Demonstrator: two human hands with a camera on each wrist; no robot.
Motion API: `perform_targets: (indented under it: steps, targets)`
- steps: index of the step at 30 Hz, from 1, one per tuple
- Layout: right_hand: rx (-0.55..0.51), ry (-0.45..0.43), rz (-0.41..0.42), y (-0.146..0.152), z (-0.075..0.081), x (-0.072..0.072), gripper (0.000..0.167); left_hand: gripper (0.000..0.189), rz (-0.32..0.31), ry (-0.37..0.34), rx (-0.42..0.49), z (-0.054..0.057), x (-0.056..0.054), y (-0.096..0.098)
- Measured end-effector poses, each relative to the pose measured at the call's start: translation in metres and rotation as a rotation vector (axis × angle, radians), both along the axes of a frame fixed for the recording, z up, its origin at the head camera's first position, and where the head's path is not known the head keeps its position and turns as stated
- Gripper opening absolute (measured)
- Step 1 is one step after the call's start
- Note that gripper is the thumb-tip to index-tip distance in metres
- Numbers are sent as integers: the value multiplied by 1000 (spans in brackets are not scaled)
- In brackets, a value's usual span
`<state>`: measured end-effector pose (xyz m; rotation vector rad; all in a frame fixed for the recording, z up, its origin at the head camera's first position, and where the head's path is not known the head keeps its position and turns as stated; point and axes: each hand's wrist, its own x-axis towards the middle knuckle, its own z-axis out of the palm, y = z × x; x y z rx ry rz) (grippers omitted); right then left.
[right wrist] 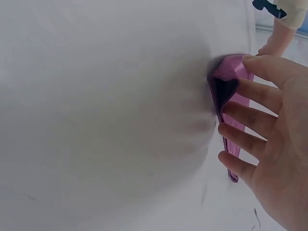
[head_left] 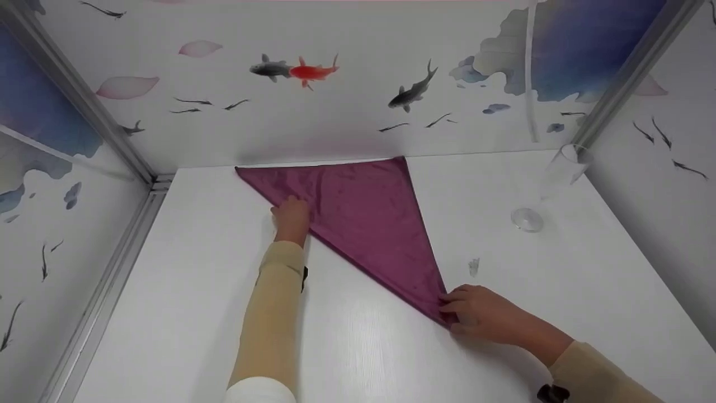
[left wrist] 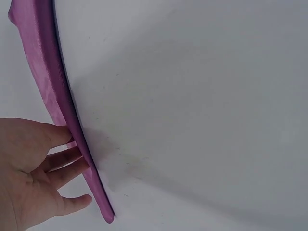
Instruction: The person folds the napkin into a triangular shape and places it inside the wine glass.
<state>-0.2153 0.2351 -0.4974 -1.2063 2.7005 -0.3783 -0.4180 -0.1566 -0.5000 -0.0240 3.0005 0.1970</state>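
Note:
A purple cloth [head_left: 372, 218], folded into a triangle, lies flat on the white table. Its long folded edge runs from the far left corner down to the near right corner. My left hand [head_left: 292, 215] rests on that edge toward the left corner; in the left wrist view its fingertips touch the narrow purple strip [left wrist: 50, 72]. At the near right corner is my right hand [head_left: 484, 313], fingers extended and spread against the cloth. The right wrist view shows this corner [right wrist: 234, 70] gaping slightly, with a dark inner side between the layers.
A clear stemmed glass [head_left: 527, 220] stands at the far right of the white table [head_left: 358, 358]. Nearer to the cloth is a small clear object [head_left: 474, 267]. Panels printed with fish and petals [head_left: 358, 123] enclose the back and both sides.

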Motion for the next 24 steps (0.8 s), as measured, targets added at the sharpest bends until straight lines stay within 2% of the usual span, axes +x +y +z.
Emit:
perform_targets:
  steps: [4, 11, 18, 24]
  targets:
    - [-26, 33, 51, -4, -3, 3, 33, 31, -12, -39, 0, 2, 2, -1]
    - [30, -84, -6, -14, 0, 10, 41, 42, -12, -54, -4, 3, 2, -7]
    - [46, -56, 34, -20, -1, 13, 44, 48, -11, -55, 19, 0, 1, -11]
    - [31, -59, 43, -23, -3, 14, 44, 41, -21, -48, 40, 1, 9, -9]
